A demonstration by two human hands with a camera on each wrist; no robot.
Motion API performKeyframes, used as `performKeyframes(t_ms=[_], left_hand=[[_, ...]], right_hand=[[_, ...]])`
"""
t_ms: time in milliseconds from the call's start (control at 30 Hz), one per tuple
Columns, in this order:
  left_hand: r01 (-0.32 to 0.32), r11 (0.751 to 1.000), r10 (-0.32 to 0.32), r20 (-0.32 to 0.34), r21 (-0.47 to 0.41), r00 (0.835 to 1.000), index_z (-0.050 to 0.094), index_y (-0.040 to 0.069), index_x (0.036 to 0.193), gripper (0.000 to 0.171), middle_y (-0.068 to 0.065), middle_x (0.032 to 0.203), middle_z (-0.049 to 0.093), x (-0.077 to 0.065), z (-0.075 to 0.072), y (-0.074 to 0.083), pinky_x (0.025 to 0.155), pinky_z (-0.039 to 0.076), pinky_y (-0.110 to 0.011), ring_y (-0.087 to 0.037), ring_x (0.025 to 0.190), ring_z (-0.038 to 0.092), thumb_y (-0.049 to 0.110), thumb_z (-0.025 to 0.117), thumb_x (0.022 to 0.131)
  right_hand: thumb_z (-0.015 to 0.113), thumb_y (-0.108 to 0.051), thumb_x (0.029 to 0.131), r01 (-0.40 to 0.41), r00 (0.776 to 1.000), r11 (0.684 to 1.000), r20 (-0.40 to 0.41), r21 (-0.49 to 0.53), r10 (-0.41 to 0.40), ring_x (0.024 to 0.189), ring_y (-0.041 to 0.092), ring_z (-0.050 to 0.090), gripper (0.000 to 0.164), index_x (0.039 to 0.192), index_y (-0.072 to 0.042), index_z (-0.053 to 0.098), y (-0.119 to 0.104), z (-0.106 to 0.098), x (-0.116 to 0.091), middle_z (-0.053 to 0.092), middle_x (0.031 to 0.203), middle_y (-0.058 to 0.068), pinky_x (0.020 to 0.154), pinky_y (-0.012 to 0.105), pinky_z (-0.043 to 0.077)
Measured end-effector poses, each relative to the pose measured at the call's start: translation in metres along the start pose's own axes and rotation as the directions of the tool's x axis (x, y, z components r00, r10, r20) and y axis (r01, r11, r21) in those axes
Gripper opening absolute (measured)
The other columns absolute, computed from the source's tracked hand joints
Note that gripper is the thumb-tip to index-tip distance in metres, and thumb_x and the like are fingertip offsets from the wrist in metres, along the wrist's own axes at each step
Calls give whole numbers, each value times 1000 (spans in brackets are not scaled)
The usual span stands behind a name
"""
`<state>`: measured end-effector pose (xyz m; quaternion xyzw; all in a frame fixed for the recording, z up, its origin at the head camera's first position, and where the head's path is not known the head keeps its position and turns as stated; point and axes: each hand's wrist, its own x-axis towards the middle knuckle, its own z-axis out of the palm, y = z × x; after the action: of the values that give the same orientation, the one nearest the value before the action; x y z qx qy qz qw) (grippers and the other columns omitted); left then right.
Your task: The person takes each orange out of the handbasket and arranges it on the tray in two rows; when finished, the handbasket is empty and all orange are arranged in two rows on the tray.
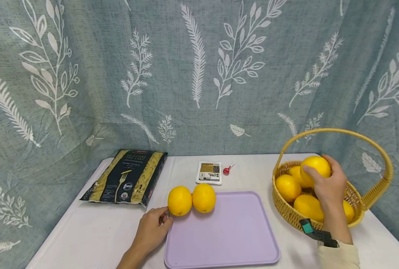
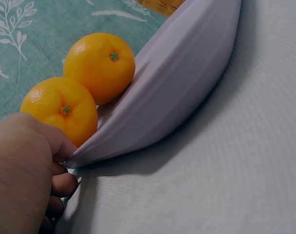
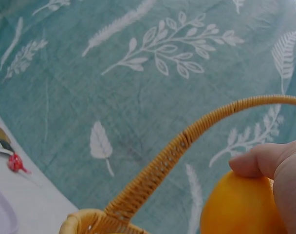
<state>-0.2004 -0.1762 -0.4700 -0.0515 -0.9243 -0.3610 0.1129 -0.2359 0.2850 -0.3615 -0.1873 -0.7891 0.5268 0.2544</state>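
My right hand (image 1: 333, 186) grips an orange (image 1: 317, 166) over the wicker basket (image 1: 281, 207), under its arched handle. In the right wrist view, the thumb lies across the top of this orange (image 3: 238, 204). Other oranges (image 1: 288, 187) and a longer yellow fruit (image 1: 308, 207) lie in the basket, partly covered by my arm. On the left, my left hand (image 1: 152, 228) pinches the rim of the lilac tray (image 1: 223, 235) by its far left corner. Beside those fingers, two oranges (image 2: 60, 109) sit side by side at the tray's far left.
A bag of penne pasta (image 1: 123, 177) lies at the back left of the white table. Behind the tray are a small flat packet (image 1: 209, 172) and a red lollipop (image 1: 226, 171). A leaf-patterned curtain (image 1: 172, 74) hangs along the table's back edge.
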Motion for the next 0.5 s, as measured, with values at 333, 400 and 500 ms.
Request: performKeyframes(t_ms=[333, 400, 500], left_hand=[[6, 1000, -6, 6, -2, 1000, 72, 8, 96, 11, 8, 71, 51, 1, -3, 3, 64, 37, -26, -11, 70, 45, 10, 72, 85], [8, 1000, -8, 11, -4, 1000, 72, 8, 96, 11, 8, 71, 51, 1, -4, 4, 64, 37, -26, -11, 70, 45, 10, 72, 85], [15, 1000, -15, 20, -2, 1000, 72, 8, 96, 11, 8, 71, 51, 1, -5, 5, 64, 37, -26, -11, 70, 45, 10, 72, 85]], right_hand=[[70, -32, 93, 64, 997, 998, 49, 18, -65, 102, 15, 49, 70, 155, -21, 41, -16, 8, -8, 46, 146, 9, 75, 23, 46], [71, -31, 92, 77, 995, 997, 58, 24, -78, 100, 13, 50, 69, 154, -21, 43, -19, 11, -10, 48, 144, 8, 74, 21, 46], [72, -31, 91, 95, 993, 995, 68, 28, -97, 98, 13, 50, 67, 152, -20, 46, -23, 16, -13, 51, 139, 6, 73, 19, 46]])
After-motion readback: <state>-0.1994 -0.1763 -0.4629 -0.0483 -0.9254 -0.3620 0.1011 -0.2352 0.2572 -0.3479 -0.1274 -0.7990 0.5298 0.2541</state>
